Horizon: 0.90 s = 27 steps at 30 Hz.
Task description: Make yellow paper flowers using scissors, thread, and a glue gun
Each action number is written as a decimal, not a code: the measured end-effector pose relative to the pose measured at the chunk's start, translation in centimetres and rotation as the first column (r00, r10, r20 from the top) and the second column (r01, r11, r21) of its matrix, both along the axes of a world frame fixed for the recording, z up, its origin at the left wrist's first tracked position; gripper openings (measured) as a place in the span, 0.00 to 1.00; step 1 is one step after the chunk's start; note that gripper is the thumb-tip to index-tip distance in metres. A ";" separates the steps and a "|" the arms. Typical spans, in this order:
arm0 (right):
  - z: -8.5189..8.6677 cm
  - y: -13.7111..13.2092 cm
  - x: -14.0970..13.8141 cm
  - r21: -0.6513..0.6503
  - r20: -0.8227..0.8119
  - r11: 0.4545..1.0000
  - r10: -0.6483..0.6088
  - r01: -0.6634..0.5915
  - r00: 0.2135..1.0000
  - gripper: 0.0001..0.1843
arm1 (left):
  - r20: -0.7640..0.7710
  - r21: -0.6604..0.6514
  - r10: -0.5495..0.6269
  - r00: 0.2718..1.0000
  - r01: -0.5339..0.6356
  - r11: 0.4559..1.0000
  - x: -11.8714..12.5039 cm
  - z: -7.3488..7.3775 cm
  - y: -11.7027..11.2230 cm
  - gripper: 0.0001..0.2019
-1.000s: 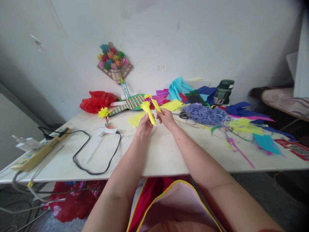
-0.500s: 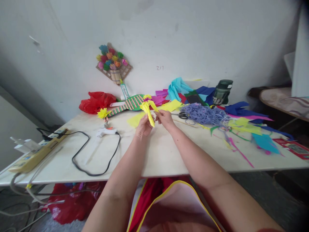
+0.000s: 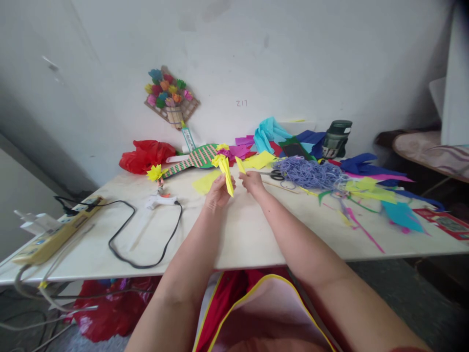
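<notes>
far to my left the power strip (image 3: 54, 234) lies at the edge of the table (image 3: 238, 234), and its black cord (image 3: 146, 247) loops across to the glue gun (image 3: 161, 199), which rests just beside a little yellow paper flower (image 3: 155, 172). past those, my left hand (image 3: 219, 191) is up over the middle of the table, thumb and fingers pinched shut on the lower part of the yellow paper fold (image 3: 226, 172), which stands up and tilts away from me toward the woven paddle (image 3: 198, 157). my right hand (image 3: 252, 182) is just beside it, fingertips closed on a short yellow strip (image 3: 240, 165); whether that strip joins the fold i cannot tell. further right lie the scissors (image 3: 274, 174), the purple string heap (image 3: 308, 172) and loose coloured scraps (image 3: 370, 193). i reckon the danger is in my own grip: the paper looks thin, so pulling my hands apart too hard could tear it, and squeezing could crush the creases. if i slacken, the fold may spring open or drop among the scraps
</notes>
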State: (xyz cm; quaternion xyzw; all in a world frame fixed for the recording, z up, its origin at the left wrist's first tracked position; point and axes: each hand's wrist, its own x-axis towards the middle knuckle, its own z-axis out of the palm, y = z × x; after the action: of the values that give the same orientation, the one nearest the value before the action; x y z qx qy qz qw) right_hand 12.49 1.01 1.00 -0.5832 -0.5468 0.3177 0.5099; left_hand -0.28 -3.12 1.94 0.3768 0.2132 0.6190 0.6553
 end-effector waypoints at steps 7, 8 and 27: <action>0.1 0.5 1.9 -0.164 -0.215 0.983 -0.121 0.087 0.969 0.27 | -0.101 -0.042 0.096 0.990 -0.101 0.994 0.2 -0.2 0.7 0.12; 0.2 0.4 2.1 -0.167 -0.229 0.983 -0.115 0.077 0.967 0.31 | -0.113 -0.041 0.114 0.987 -0.119 0.992 0.3 -0.2 0.8 0.12; 0.8 -1.0 -0.5 0.288 0.100 0.928 0.215 -0.235 0.972 0.10 | -0.353 0.056 0.483 0.801 -0.497 0.866 0.8 -1.1 2.1 0.18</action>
State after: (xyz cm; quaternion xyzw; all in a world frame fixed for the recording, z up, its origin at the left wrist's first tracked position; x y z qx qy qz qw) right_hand 12.03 0.05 1.77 -0.4437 -0.6683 0.2683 0.5334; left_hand 0.52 -1.05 0.79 0.4013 0.4302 0.6843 0.4308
